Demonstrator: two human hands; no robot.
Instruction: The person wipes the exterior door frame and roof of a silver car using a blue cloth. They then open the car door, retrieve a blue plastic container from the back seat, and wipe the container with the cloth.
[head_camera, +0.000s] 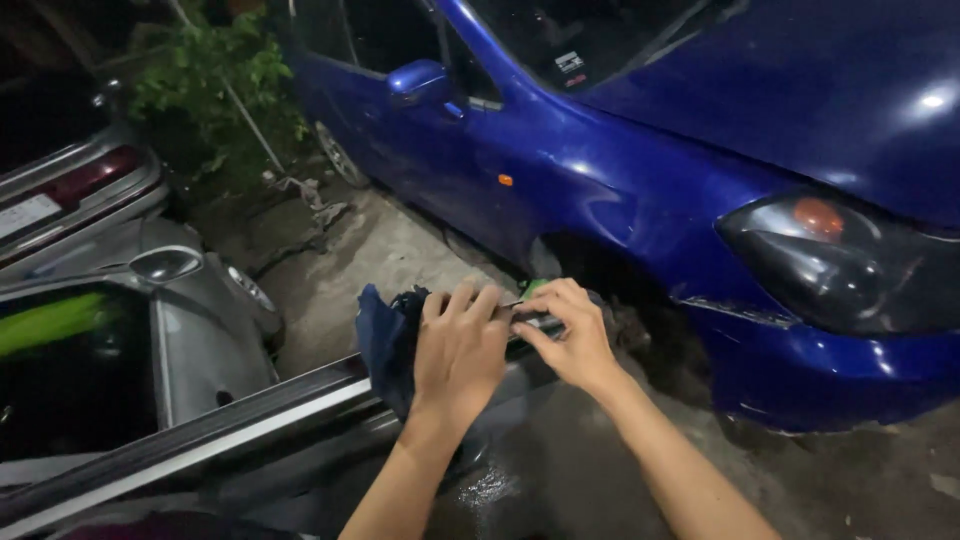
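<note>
My left hand (458, 350) lies palm down on the top edge of a grey car door (230, 425), fingers together, pressing on a dark blue cloth (385, 340) that hangs over that edge. My right hand (570, 338) is just to its right, its fingertips pinched on a small dark object (537, 322) at the end of the door's top strip. A bit of green shows behind the right hand's fingers. What the small object is cannot be made out.
A blue car (700, 150) with a dark headlight (850, 265) stands close on the right. A grey car with a side mirror (165, 264) is at left, another car's rear (70, 190) behind it. Concrete ground (380, 250) and green plants (220, 90) lie beyond.
</note>
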